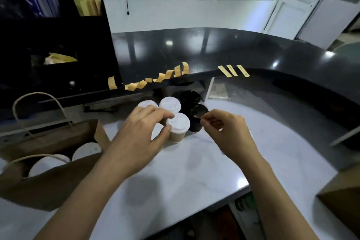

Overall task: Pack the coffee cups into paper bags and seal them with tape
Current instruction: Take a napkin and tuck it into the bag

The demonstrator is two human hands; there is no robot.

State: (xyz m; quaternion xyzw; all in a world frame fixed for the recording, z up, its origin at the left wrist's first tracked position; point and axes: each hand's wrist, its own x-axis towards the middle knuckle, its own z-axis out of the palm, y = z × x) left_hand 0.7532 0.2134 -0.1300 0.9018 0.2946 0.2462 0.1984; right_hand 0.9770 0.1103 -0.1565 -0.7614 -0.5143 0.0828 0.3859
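Several lidded coffee cups stand together on the white counter. My left hand grips a brown cup with a white lid, thumb on its near side and fingers over its far edge. Two more white-lidded cups sit behind it. My right hand hovers beside a black-lidded cup, its fingers loosely curled and holding nothing. A second black cup stands further back. An open brown paper bag at the left holds two white-lidded cups. Strips of yellow tape hang from the dark counter's edge.
Three more tape strips stick to the raised dark counter on the right. Another brown bag stands at the right edge. A black shelf unit with yellow paper rises at the back left.
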